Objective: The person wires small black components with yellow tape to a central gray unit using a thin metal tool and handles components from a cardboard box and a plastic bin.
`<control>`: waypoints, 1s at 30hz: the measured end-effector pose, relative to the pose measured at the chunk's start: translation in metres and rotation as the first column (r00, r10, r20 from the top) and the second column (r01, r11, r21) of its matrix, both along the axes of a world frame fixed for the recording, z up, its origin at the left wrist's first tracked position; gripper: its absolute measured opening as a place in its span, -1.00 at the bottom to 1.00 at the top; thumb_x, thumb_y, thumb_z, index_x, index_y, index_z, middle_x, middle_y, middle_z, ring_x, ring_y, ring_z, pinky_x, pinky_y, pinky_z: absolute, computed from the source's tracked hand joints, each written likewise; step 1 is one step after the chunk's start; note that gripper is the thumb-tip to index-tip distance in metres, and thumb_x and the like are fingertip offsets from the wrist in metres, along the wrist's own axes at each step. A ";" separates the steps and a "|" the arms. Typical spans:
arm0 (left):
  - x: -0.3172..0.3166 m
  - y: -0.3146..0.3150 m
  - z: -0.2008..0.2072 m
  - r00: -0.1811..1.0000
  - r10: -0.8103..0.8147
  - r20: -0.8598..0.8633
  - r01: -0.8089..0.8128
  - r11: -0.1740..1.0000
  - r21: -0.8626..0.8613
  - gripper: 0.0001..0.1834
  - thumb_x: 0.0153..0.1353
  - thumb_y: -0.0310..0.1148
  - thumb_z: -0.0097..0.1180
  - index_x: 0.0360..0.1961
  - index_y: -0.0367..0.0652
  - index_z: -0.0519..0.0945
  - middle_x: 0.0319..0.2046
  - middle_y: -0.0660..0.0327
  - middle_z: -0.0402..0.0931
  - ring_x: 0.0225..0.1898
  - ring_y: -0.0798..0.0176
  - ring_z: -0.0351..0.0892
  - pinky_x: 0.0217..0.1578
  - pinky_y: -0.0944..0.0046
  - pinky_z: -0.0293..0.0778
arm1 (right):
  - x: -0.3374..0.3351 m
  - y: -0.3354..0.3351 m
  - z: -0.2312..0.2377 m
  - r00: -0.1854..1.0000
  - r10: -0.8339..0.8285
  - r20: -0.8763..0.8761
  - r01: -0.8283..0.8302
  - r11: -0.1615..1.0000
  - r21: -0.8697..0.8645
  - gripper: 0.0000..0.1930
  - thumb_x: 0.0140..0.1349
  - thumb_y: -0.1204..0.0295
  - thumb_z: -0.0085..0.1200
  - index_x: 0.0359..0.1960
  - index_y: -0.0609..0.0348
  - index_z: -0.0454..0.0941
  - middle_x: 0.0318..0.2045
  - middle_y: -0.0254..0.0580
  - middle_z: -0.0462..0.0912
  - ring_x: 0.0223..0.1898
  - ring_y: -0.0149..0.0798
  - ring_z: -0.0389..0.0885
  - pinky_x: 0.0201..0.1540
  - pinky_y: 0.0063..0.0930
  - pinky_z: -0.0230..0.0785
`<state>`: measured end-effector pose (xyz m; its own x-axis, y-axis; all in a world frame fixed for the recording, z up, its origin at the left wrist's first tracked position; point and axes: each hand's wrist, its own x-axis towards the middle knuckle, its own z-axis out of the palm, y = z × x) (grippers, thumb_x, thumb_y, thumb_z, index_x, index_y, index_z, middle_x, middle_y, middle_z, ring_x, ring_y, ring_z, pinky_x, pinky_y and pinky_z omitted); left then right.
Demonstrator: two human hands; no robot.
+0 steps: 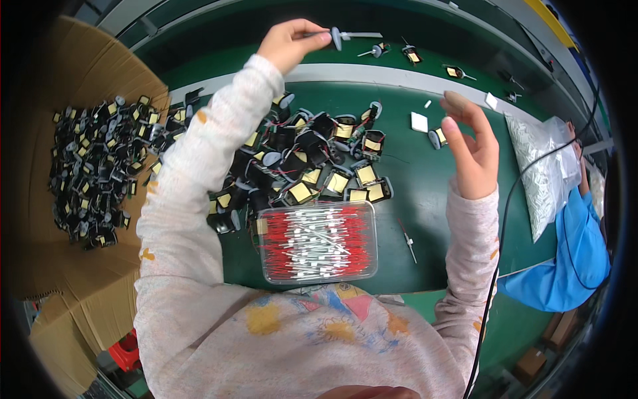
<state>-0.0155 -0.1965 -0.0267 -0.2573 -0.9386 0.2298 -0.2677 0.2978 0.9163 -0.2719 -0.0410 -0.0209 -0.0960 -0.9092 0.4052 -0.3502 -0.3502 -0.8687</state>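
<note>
My left hand [292, 44] is raised at the far side of the table, pinching a small device with a grey round end [336, 38]. A thin pale strip [364, 34] sticks out from it to the right. My right hand [474, 146] hovers at the right with thumb and fingers apart and nothing visible between them. Just left of its thumb lies a small black device with a yellow pad [436, 137]. Beside that is a white square pad [419, 122]. Between my forearms spreads a pile of similar black devices [312, 149] with grey ends and yellow pads.
A clear plastic box [374, 263] holds red-and-white wired pieces; one loose piece [409, 243] lies right of it. Cardboard carton [106, 66] with more devices stands left. Several devices sit on the far green strip [292, 56]. A bag of white pieces [541, 173] and a blue-sleeved person [565, 266] are right.
</note>
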 end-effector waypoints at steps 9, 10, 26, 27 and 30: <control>-0.024 0.114 0.042 0.929 -0.370 0.007 0.366 0.914 -0.176 -0.88 0.03 -0.50 0.17 -0.43 -0.29 0.49 -0.17 0.01 0.53 -0.08 0.18 0.48 0.01 0.20 0.31 | 0.037 0.002 0.029 0.873 -0.035 -0.486 -0.174 0.909 -0.378 -0.82 -0.04 0.55 0.16 -0.35 0.21 0.50 -0.50 -0.15 0.51 -0.46 -0.09 0.45 -0.40 -0.36 0.31; -0.024 0.121 0.044 0.930 -0.367 0.006 0.361 0.913 -0.189 -0.89 0.01 -0.53 0.18 -0.44 -0.29 0.49 -0.18 0.01 0.54 -0.06 0.15 0.48 0.01 0.18 0.31 | 0.037 0.006 0.031 0.854 -0.041 -0.519 -0.166 0.924 -0.345 -0.87 -0.03 0.57 0.14 -0.40 0.22 0.51 -0.56 -0.17 0.49 -0.52 -0.11 0.44 -0.46 -0.36 0.30; -0.043 0.134 0.021 0.911 -0.197 -0.361 0.237 0.969 0.069 -0.90 0.08 -0.55 0.11 -0.39 -0.37 0.48 -0.21 -0.02 0.52 -0.13 0.24 0.51 -0.05 0.29 0.36 | 0.048 0.005 0.013 0.968 0.031 -0.247 -0.098 0.960 -0.263 -0.93 0.00 0.65 0.06 -0.45 0.27 0.51 -0.62 -0.13 0.48 -0.59 -0.12 0.47 -0.52 -0.40 0.30; -0.045 0.124 0.016 0.913 -0.206 -0.353 0.246 0.967 0.072 -0.88 0.11 -0.55 0.09 -0.33 -0.39 0.51 -0.18 0.01 0.52 -0.14 0.29 0.51 -0.06 0.33 0.37 | 0.043 -0.007 0.006 0.967 0.017 -0.255 -0.090 0.957 -0.277 -0.95 0.02 0.60 0.06 -0.44 0.26 0.52 -0.60 -0.09 0.51 -0.56 -0.10 0.52 -0.49 -0.38 0.33; -0.060 0.049 -0.010 0.935 -0.299 -0.191 0.328 0.933 0.148 -0.85 0.06 -0.49 0.19 -0.32 -0.31 0.57 -0.14 0.05 0.55 -0.16 0.33 0.52 -0.07 0.38 0.41 | 0.008 -0.052 -0.014 0.909 -0.084 -0.409 0.033 0.991 -0.130 -0.78 0.12 0.36 0.09 -0.23 0.17 0.55 -0.42 -0.10 0.62 -0.42 -0.07 0.59 -0.35 -0.39 0.42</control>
